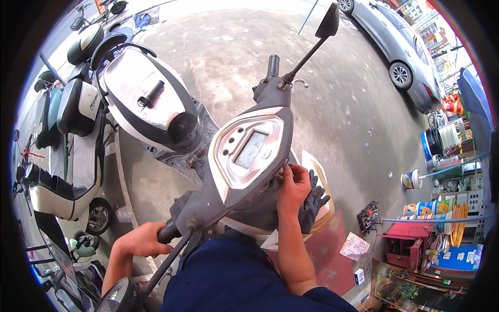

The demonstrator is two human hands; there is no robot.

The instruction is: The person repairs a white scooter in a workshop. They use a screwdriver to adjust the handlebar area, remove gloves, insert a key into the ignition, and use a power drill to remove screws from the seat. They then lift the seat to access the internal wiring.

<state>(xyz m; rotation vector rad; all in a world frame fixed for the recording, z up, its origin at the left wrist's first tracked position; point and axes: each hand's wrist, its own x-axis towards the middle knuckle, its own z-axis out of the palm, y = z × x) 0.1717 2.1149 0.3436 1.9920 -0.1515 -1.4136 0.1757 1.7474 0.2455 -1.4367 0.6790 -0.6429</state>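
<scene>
In front of me stands an electric scooter; its dashboard [253,149] has a grey display in a white and bronze surround. My left hand [141,240] is wrapped round the end of the left handlebar grip [167,232]. At the lower right edge of the dashboard, the fingertips of my right hand [294,182] are pinched together. What they hold, if anything, is too small to make out. Just beside that hand is a black glove [313,204], partly hidden behind it. The right handlebar grip [273,65] points away from me, untouched.
The scooter's mirror [328,22] sticks up at the far side. Its seat [145,88] carries a black cylindrical part [151,94]. Other parked scooters [67,182] line the left. On the right are a grey car [400,62], a paint bucket [411,180] and a red cabinet [405,242].
</scene>
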